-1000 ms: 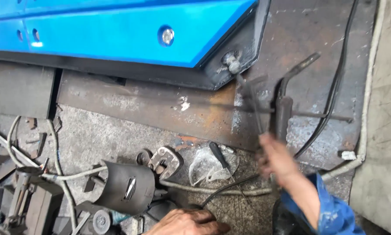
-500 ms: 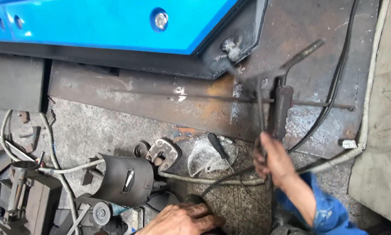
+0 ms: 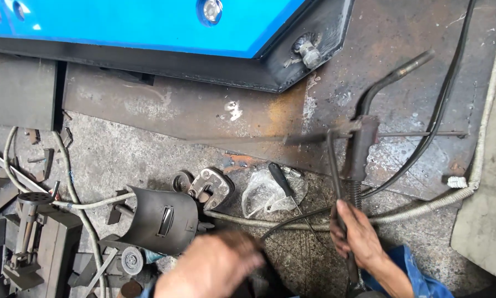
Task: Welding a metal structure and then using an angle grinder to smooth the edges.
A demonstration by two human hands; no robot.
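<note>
The left hand [image 3: 212, 267] is moving up into view, blurred, grip unclear, near the mask [image 3: 160, 221]; the right hand [image 3: 355, 234] is gripping the torch [image 3: 361, 149].

The left hand [image 3: 215, 265] is motion-blurred, its grasp unreadable, its wrist cut off at the bottom edge.

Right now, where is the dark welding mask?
In the head view, the welding mask lies on the floor at lower left, just left of the left hand, with a metal clamp beside its upper right edge.
</note>
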